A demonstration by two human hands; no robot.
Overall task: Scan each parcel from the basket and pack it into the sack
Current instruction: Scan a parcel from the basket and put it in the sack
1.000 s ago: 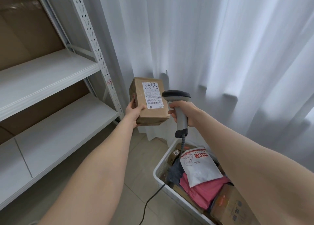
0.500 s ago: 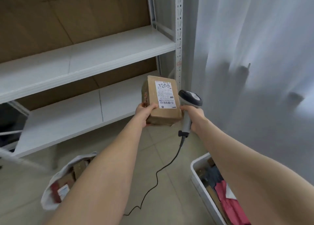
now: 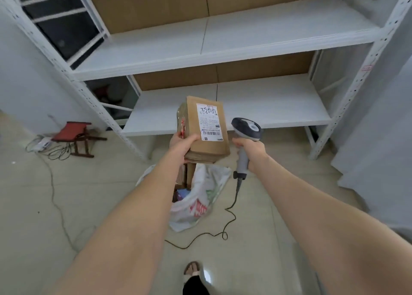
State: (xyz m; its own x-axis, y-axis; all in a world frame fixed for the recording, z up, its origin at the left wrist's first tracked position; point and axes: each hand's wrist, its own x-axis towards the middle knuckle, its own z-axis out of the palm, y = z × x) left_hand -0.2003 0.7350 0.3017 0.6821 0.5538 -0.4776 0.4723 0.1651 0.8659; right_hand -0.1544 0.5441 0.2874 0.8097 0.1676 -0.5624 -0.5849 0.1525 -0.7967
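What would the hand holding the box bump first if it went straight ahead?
Probably the lower white shelf, just beyond the box the left hand grips; depth is hard to judge.

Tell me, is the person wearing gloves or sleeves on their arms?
No. The left hand and right hand have no gloves, and no ring, watch or bracelet shows. The left arm and right arm are bare to the picture's edge; no sleeves show.

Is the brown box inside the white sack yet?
No, the left hand holds the cardboard parcel up in the air, over the open sack.
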